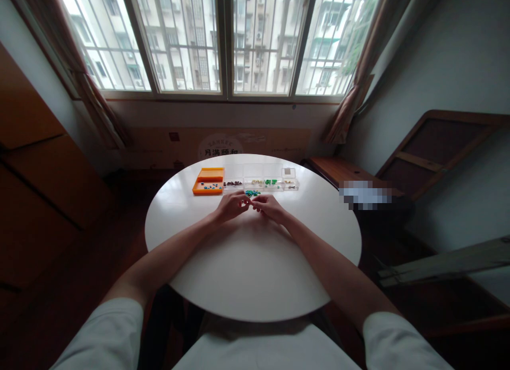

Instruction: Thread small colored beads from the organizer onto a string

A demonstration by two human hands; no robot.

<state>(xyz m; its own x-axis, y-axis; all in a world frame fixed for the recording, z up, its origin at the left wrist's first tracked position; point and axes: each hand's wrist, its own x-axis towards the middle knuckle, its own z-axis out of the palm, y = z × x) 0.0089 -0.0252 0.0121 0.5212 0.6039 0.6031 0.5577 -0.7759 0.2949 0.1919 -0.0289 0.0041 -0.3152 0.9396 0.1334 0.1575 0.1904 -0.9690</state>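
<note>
My left hand (233,205) and my right hand (269,205) rest close together on the round white table (255,263), their fingertips pinched and nearly touching each other. Whatever they pinch is too small to make out. Just beyond the fingers lies a small heap of teal pieces (252,193). Behind it stands an orange tray (208,182) holding a few small blue and green bits. To its right is a clear compartment box (265,184) with dark, yellowish and green small parts.
A small clear lidded box (288,173) sits at the right end of the row. A wooden bench (342,173) stands to the table's right, a wooden cabinet (35,162) on the left. A barred window (223,40) fills the far wall.
</note>
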